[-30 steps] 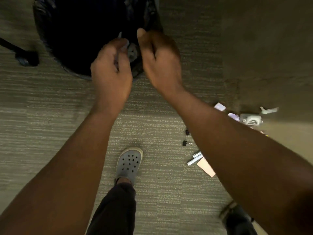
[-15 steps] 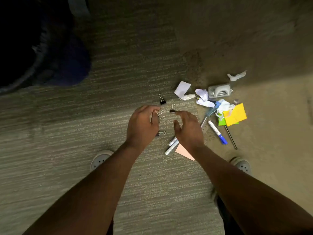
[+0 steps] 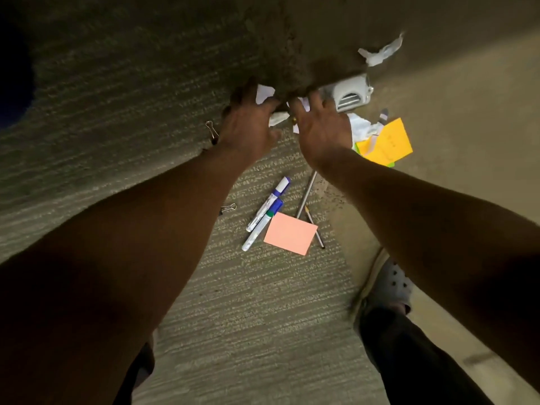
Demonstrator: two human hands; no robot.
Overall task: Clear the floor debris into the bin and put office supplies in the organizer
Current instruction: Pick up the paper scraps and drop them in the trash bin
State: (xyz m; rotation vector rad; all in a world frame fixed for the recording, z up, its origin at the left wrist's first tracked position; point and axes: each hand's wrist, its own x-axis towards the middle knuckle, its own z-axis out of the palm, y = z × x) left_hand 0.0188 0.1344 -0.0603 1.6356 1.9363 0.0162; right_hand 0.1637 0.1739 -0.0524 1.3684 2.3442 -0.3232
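My left hand (image 3: 248, 125) reaches down onto torn white paper scraps (image 3: 265, 93) on the carpet, and its fingers and thumb curl round one. My right hand (image 3: 321, 127) is beside it with fingers spread, touching another white scrap (image 3: 303, 104). Just past the right hand lies a grey stapler (image 3: 352, 93). A crumpled white paper (image 3: 380, 52) lies further off, and a second crumpled paper (image 3: 361, 127) is by the yellow sticky notes (image 3: 387, 141). The organizer is not in view.
Between my forearms lie two markers (image 3: 266, 210), a pink sticky note (image 3: 290, 232) and crossed pencils (image 3: 306, 197). Binder clips (image 3: 212, 131) (image 3: 229, 208) sit by my left arm. The dark bin's edge (image 3: 11, 68) is at the far left. My shoe (image 3: 391, 282) stands at the right.
The view swung away from the bin to the debris pile. Both hands moved forward from the binder clips to the white paper scraps by the stapler.
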